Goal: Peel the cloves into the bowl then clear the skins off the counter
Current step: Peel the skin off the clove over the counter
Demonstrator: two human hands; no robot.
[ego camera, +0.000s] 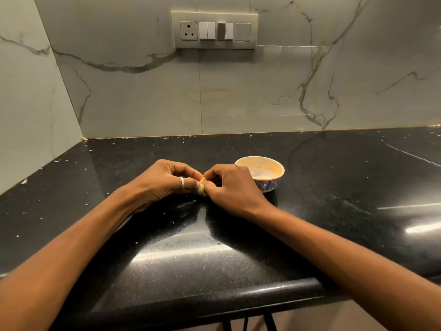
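Note:
Both hands meet just above the black counter [238, 259], pinching one pale garlic clove [202, 186] between their fingertips. My left hand [164, 181], with a silver ring on one finger, holds the clove from the left. My right hand [230, 187] grips it from the right, thumb and forefinger on its top. Most of the clove is hidden by the fingers. A small bowl [274, 168], cream inside with a blue pattern outside, stands on the counter just behind and to the right of my right hand. Its inside shows no cloves.
Tiny pale flecks are scattered over the counter, mostly at the left and along the back. Marble walls close the counter at the back and left, with a switch panel [214, 29] on the back wall. The rounded front edge [214, 299] runs below my forearms.

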